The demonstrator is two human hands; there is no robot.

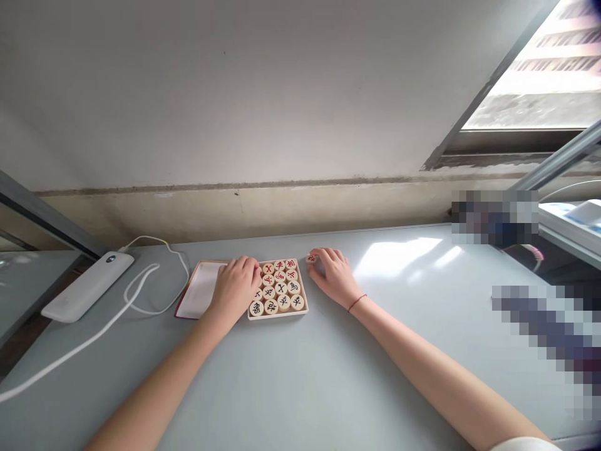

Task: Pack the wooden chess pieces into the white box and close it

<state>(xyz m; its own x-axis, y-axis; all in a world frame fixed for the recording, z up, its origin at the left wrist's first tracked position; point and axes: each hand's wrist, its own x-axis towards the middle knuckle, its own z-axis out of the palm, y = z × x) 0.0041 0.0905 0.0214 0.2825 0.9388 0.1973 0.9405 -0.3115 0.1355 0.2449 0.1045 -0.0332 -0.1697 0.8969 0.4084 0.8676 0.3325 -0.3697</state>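
While the left hand (232,288) lies curved over the left edge of a shallow tray (277,316) of round xiangqi pieces (280,287), it is impossible to tell if it grips anything. Just right of the tray, the right hand (327,274) closes its fingers (319,254) on a single xiangqi piece (310,258) on the table (399,376). Left of the tray lie a red-edged paper folder (200,289) and, farther off, a white power bank (87,286).

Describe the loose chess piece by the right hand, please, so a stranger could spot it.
On the grey table, find the tray of xiangqi pieces. Off its far right corner, at the right hand's fingertips, sits one red-marked piece, the only one outside it.
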